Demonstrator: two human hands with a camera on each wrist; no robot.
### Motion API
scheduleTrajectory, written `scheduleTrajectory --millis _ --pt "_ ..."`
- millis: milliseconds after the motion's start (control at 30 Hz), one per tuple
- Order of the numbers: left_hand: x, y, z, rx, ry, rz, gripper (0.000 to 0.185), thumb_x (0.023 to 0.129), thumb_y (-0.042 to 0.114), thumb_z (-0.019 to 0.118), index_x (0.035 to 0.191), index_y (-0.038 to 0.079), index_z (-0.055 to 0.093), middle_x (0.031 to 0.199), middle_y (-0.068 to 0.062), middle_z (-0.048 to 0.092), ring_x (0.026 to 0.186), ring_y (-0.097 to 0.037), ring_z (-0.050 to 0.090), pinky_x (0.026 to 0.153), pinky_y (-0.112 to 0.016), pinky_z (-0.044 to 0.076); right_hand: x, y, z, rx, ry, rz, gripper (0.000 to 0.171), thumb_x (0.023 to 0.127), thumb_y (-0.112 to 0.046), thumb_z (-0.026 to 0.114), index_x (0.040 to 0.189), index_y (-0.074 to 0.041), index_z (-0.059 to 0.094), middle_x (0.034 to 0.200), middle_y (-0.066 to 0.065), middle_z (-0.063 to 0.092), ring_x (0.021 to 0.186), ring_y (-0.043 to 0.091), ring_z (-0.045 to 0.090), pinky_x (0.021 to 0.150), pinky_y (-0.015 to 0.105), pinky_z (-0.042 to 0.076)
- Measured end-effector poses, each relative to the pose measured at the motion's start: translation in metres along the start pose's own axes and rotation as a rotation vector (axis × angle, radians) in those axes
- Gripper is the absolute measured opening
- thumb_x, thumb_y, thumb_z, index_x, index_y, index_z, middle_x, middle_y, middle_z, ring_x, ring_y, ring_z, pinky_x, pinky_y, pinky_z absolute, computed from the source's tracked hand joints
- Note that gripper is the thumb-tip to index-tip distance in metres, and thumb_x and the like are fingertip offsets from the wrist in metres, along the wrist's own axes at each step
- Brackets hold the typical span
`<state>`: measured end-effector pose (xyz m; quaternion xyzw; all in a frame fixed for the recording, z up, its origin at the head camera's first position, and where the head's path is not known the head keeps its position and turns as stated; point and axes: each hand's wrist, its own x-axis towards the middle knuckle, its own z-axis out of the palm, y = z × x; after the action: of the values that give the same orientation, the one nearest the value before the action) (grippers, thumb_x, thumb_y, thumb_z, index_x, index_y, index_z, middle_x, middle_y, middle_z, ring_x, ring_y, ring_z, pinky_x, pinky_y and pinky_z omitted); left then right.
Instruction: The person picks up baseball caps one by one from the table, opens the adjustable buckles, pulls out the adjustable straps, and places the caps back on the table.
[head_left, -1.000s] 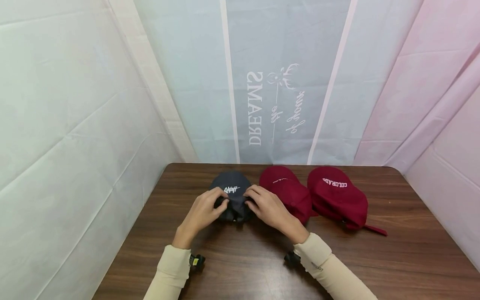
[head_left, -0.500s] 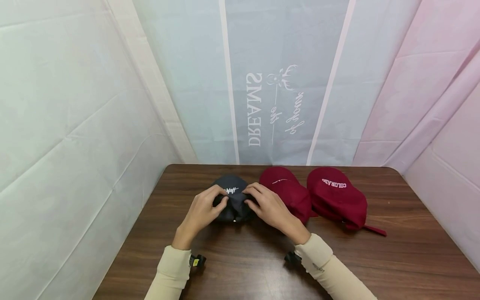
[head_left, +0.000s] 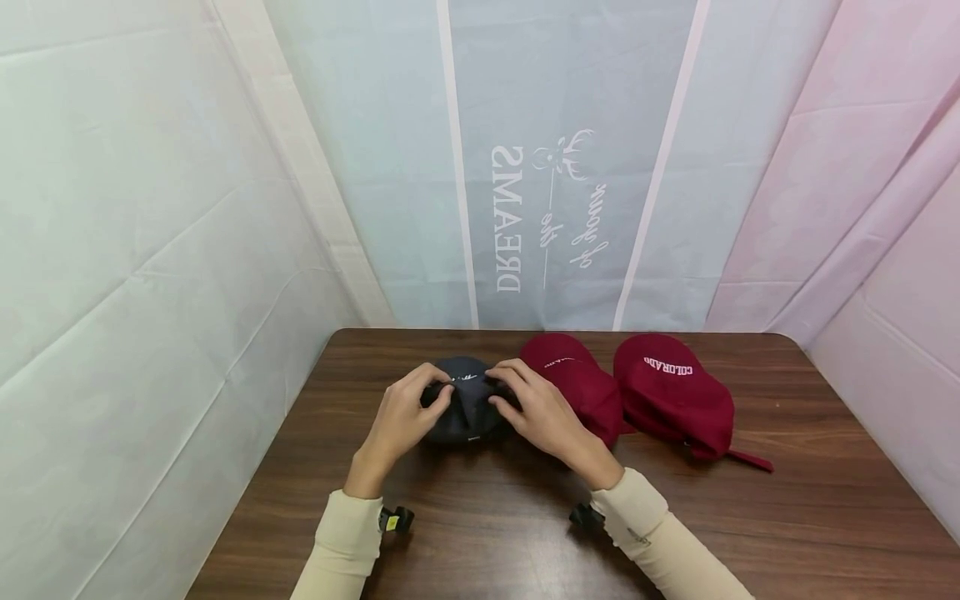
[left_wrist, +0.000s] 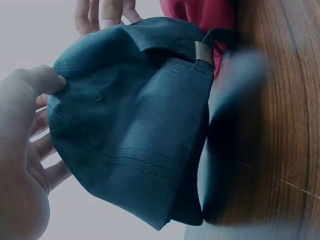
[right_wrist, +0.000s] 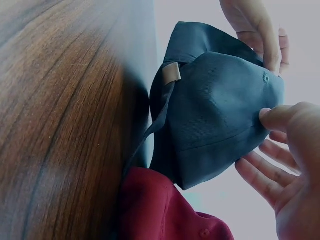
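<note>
A dark navy baseball cap (head_left: 471, 417) stands near the back of the table, pinched at its crown by both hands. My left hand (head_left: 397, 417) grips the left side, thumb on the near face and fingers behind. On the right side my right hand (head_left: 540, 412) does the same. White lettering on the cap's front shows only partly in the head view. In the left wrist view the back opening and a strap with a metal buckle (left_wrist: 204, 53) face the camera. The strap's loose end (right_wrist: 145, 136) hangs toward the table in the right wrist view.
Close to the right hand lies a dark red cap (head_left: 585, 392), partly behind that hand. Farther right is another red cap (head_left: 675, 396) marked COLORADO, its strap (head_left: 752, 460) trailing on the wooden table (head_left: 810, 517). Cloth hangings (head_left: 420, 208) surround the table's back and sides.
The navy cap has tipped in the hands, its far edge coming nearer and less of the white lettering showing. Both hands keep their hold almost in place. The red caps have not moved.
</note>
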<state>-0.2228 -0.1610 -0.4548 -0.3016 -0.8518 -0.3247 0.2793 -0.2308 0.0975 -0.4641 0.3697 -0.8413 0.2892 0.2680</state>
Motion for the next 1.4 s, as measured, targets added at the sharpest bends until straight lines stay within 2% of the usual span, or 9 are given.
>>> scheduleTrajectory --millis 267,467,700,933,1100,1400 --pt "0.003 0.003 -0.004 -0.011 0.054 -0.009 0.011 0.098 0.005 0.074 0.106 0.012 0.072 0.103 -0.002 0.073 0.093 -0.019 0.072 0.08 -0.04 0.062 -0.002 -0.001 -0.005 0.04 0.011 0.024 0.041 0.092 -0.013 0.084 0.129 -0.007 0.068 0.129 0.006 0.065 0.102 0.022 0.071 0.085 0.035 0.062" --pt "0.006 0.004 -0.006 -0.014 0.095 -0.001 0.01 0.097 0.004 0.074 0.105 0.01 0.072 0.101 -0.004 0.074 0.09 -0.019 0.072 0.077 -0.04 0.061 -0.004 -0.002 -0.006 0.025 0.023 0.024 0.031 0.092 -0.011 0.084 0.118 -0.009 0.069 0.121 0.003 0.065 0.094 0.014 0.064 0.08 0.03 0.059" --pt "0.008 0.006 -0.008 -0.035 0.135 -0.018 0.011 0.097 0.004 0.073 0.105 0.011 0.073 0.1 -0.004 0.073 0.086 -0.018 0.071 0.073 -0.037 0.058 -0.009 -0.004 -0.007 0.003 0.048 -0.006 0.026 0.089 -0.007 0.085 0.107 -0.012 0.068 0.11 0.001 0.065 0.092 0.011 0.065 0.078 0.028 0.06" --pt "0.011 0.01 -0.01 -0.052 0.183 -0.025 0.011 0.096 0.003 0.075 0.105 0.009 0.073 0.1 -0.006 0.074 0.089 -0.021 0.071 0.076 -0.041 0.06 -0.016 -0.004 -0.005 -0.045 0.036 -0.047 0.025 0.089 -0.011 0.086 0.107 -0.012 0.068 0.109 0.0 0.066 0.093 0.011 0.063 0.075 0.027 0.059" --pt "0.015 0.013 -0.012 -0.073 0.22 -0.035 0.01 0.096 0.003 0.075 0.104 0.008 0.074 0.099 -0.007 0.074 0.086 -0.02 0.07 0.072 -0.038 0.058 -0.019 -0.003 -0.005 -0.07 0.039 -0.073 0.026 0.088 -0.011 0.085 0.107 -0.013 0.069 0.11 0.0 0.065 0.097 0.013 0.063 0.077 0.028 0.059" --pt "0.019 0.02 -0.018 -0.099 0.256 -0.041 0.009 0.096 0.001 0.075 0.102 0.008 0.074 0.098 -0.007 0.074 0.087 -0.02 0.069 0.075 -0.037 0.058 -0.02 -0.005 -0.004 -0.152 0.054 -0.146 0.033 0.083 -0.006 0.083 0.111 -0.009 0.067 0.113 0.006 0.062 0.097 0.017 0.06 0.073 0.029 0.057"
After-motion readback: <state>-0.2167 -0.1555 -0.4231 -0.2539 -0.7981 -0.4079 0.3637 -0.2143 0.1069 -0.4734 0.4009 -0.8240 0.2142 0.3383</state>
